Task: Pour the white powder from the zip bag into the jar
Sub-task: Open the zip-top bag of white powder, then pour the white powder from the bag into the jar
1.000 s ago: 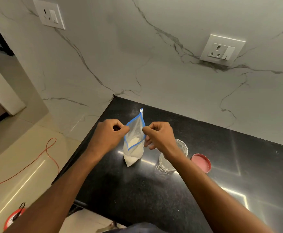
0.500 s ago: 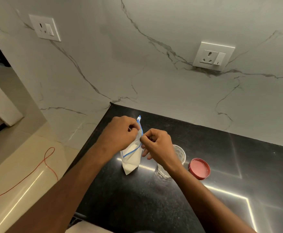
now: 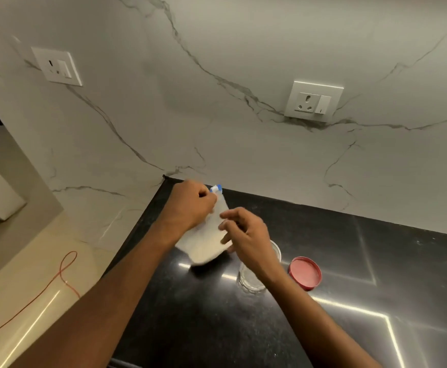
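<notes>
A clear zip bag [image 3: 207, 243] with a blue seal holds white powder. It hangs blurred just above the black counter [image 3: 203, 314]. My left hand [image 3: 190, 205] grips the bag's top corner near the blue seal. My right hand [image 3: 246, 235] is beside the bag with its fingers spread, touching the bag's right side at most lightly. A clear glass jar [image 3: 254, 280] stands open on the counter under my right wrist, partly hidden by it. The jar's red lid [image 3: 305, 273] lies flat to the right of the jar.
A marble wall with two socket plates [image 3: 314, 101] rises behind the counter. The counter's left edge drops to a tiled floor, where a red cable [image 3: 65, 272] lies.
My right hand has let go of the bag's top and spread its fingers. My left hand now holds the bag alone, and the bag has tilted and swung, so it looks blurred.
</notes>
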The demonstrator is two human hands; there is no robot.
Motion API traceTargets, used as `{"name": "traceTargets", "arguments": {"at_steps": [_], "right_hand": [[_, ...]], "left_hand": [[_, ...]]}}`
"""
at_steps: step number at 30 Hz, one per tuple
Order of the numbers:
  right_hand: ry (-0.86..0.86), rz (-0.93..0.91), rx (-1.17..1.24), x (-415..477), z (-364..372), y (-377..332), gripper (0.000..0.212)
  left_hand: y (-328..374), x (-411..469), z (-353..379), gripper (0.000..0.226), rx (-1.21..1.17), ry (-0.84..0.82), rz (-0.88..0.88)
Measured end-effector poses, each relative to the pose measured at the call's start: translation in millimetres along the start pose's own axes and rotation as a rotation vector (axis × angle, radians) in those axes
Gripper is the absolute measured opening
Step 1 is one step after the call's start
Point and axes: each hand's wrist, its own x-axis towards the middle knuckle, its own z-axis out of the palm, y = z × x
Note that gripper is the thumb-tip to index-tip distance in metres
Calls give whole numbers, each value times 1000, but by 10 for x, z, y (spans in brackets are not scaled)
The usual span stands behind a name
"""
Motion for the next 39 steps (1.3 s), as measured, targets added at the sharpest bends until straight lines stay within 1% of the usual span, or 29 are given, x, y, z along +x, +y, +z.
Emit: {"name": "traceTargets", "arguments": {"at_steps": [4,7,8,11,12,14,16,18,20,23,25,27,31,39], "right_hand": [[166,-22,-20,143,-323,101,17],[258,48,-21,249,-546,180,10],[278,98,26,276,-611,206,11],[332,292,274,277,-847,251,22],[347,330,341,248,-937,269,24],[378,361,447,162,-1106,331,23],[421,366,565,51,-1275,382,17],[477,374,701,-49,-1436,413,13],[542,360,778,-137,-1611,437,15],[644,310,762,-269,-1891,434,15],[696,274,736,-364,-2077,407,15],[732,240,695,-452,-2238,370,16],[744,174,583,-569,-2436,294,18],[680,31,332,-663,-2404,216,17]], "left_hand": [[299,5,-236,22,-201,47,135],[623,-4,-287,25,-266,34,265],[713,-2,-276,27,-271,31,297],[947,4,-188,32,-277,15,358],[1007,3,-147,32,-286,4,369],[1100,-12,-61,33,-315,-20,380],[1172,-23,43,32,-375,-53,378],[1236,-34,148,30,-470,-100,351],[1279,-41,271,27,-580,-175,313],[1270,-87,444,18,-758,-294,261],[1216,-117,550,13,-874,-335,218],[1131,-155,657,12,-917,-364,185],[933,-245,835,13,-878,-380,141],[531,-303,926,16,-755,-309,67]]}}
